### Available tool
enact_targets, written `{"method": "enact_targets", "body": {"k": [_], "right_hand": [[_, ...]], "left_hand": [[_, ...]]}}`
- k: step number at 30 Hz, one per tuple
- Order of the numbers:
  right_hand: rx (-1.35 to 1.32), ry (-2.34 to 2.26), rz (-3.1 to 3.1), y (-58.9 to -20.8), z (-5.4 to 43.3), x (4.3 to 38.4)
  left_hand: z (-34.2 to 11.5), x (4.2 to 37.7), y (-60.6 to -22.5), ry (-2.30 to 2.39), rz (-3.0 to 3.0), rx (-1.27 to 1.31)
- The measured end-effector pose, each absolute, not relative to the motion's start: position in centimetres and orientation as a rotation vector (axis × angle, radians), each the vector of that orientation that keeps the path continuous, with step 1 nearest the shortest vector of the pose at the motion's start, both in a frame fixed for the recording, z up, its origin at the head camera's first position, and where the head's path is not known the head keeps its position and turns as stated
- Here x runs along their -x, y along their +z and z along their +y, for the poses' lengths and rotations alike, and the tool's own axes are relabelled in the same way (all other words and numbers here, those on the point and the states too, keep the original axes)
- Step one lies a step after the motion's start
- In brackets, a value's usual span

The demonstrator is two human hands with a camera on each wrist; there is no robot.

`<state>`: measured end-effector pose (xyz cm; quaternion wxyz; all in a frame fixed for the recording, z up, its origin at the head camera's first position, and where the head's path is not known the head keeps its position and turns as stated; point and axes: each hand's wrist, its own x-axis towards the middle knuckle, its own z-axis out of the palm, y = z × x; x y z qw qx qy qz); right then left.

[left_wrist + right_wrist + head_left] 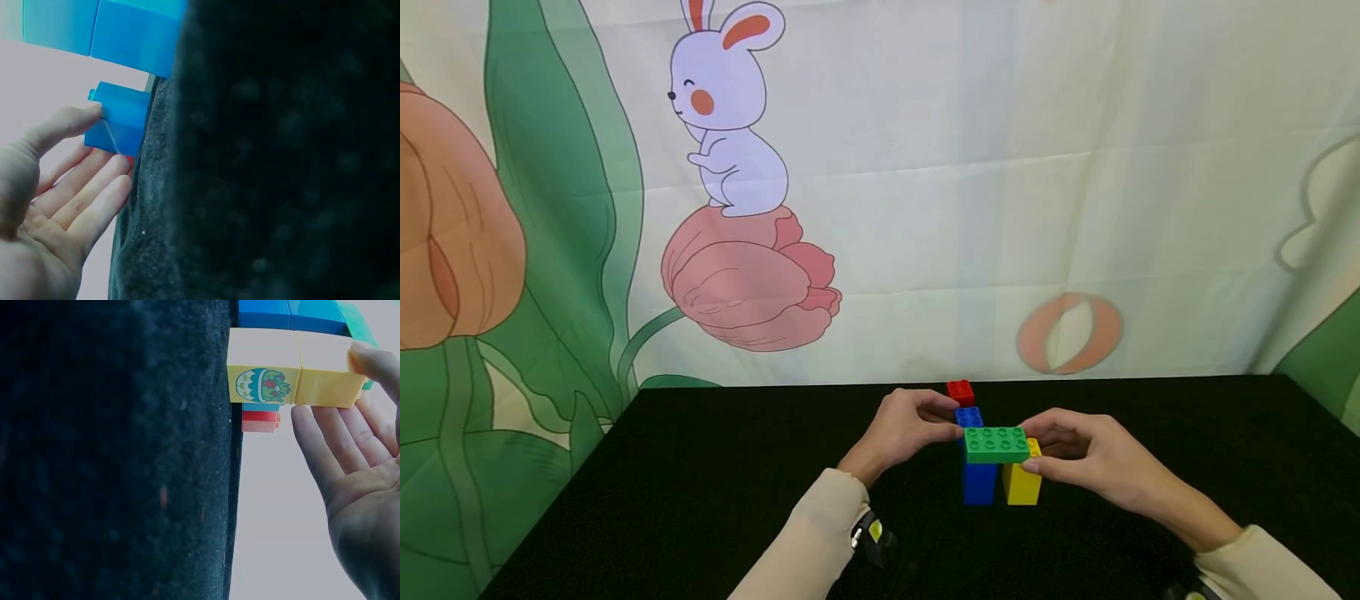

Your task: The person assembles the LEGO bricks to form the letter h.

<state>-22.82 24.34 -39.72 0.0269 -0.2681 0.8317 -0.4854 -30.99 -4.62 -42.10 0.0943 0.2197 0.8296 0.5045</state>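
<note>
A green brick (996, 445) with two rows of studs lies across a blue stack (979, 485) and a yellow stack (1022, 487). My right hand (1093, 458) pinches the upper yellow brick (328, 369), thumb on its near side and fingers on the far side. The lower yellow brick (262, 365) bears a printed picture. Behind the blue stack, my left hand (904, 429) holds a separate blue brick (119, 119) between thumb and fingers. Farther back sits a red brick (960, 392), mostly hidden by the fingers in the left wrist view.
A black cloth (737, 483) covers the table, whose far edge meets a pale curtain (925, 208) printed with a rabbit and flowers. Dark wrist cameras (874, 537) sit at the sleeves.
</note>
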Motion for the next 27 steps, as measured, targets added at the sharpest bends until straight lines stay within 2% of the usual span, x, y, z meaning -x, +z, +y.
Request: {"method": "enact_targets", "body": {"k": [12,27], "right_hand": [[0.828,-1.479,2.581,-39.6,24.3,22.9],[0.805,-1.490,2.579,-39.7,24.4,22.9]], "left_hand": [[-5.0,30.4,-41.6,1.520,2.494,-0.610],[-6.2,28.9,-38.2,1.675,2.484,-0.709]]}}
